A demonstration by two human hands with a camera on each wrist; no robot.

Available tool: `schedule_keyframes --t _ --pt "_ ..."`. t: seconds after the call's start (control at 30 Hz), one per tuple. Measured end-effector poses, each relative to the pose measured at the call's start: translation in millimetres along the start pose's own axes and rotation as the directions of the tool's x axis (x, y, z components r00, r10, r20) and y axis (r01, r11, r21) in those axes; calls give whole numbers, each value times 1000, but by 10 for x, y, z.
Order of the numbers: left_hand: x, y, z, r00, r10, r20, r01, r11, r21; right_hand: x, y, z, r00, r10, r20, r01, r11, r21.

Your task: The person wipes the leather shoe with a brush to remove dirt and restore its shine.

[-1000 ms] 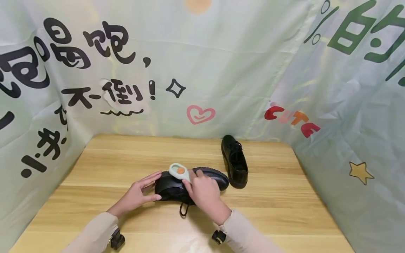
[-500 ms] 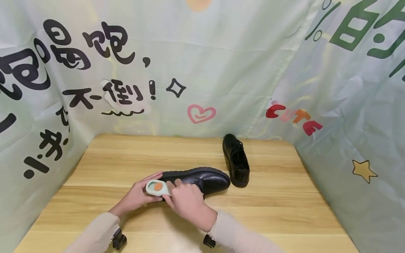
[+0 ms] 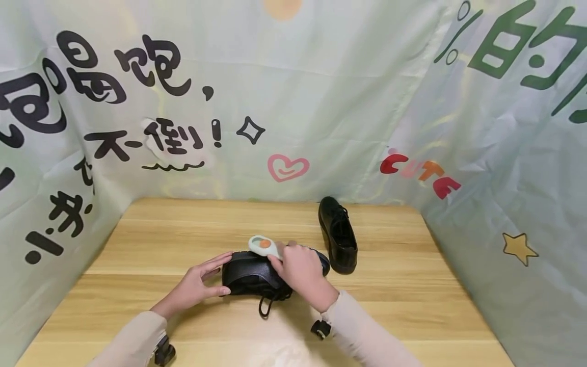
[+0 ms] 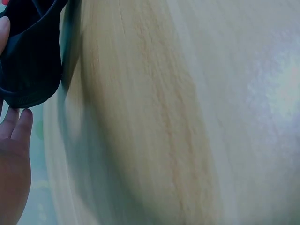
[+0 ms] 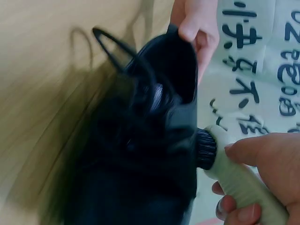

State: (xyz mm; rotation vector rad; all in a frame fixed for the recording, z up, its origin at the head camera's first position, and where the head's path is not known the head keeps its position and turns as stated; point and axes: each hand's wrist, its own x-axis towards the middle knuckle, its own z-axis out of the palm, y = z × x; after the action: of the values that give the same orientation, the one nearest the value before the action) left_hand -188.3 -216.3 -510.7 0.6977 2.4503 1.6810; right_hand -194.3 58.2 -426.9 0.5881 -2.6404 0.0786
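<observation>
A black lace-up shoe (image 3: pixel 249 272) lies tilted on its side, its opening and a lace loop towards me. My left hand (image 3: pixel 194 288) holds the heel between thumb and fingers; the left wrist view catches the heel end of the shoe (image 4: pixel 33 65) and part of that hand. In my right hand (image 3: pixel 302 270) is a pale green shoe brush (image 3: pixel 260 245) with an orange spot on its end. Seen from the right wrist, its black bristles (image 5: pixel 206 149) press against the shoe's outer side. The right hand covers part of the toe end in the head view.
A second black lace-up shoe (image 3: pixel 340 237) stands upright just beyond the toe, at the back right. Both sit on a wood-grain table (image 3: pixel 394 306). Printed cloth walls (image 3: pixel 357 112) close off the back and both sides.
The right hand has swept the brush left to the heel, then back right and up along the shoe's upper side. The shoe rolled flatter, then tilted again. The left hand stays at the heel.
</observation>
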Motion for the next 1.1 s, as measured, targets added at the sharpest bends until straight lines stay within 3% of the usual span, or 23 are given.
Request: schedule_keyframes --t 0.13,0.43,0.7,0.9,1.1 --pt "3 2 13 1000 18 -2 -18 1000 -5 -31 48 -7 1000 7 -11 -7 1000 -3" --pt "26 -36 42 999 38 -4 -38 999 -14 -48 -178 31 1000 -20 22 20 1000 6" --pt "-16 -33 28 998 -1 -65 4 999 33 -102 -470 23 991 -129 -41 128 991 -24" --pt "20 -32 19 998 43 -50 -43 999 3 -162 -640 -3 966 -256 -30 255 967 -20" --pt "34 -17 36 999 -3 -42 3 1000 2 -161 -493 7 985 -170 -5 170 985 -7"
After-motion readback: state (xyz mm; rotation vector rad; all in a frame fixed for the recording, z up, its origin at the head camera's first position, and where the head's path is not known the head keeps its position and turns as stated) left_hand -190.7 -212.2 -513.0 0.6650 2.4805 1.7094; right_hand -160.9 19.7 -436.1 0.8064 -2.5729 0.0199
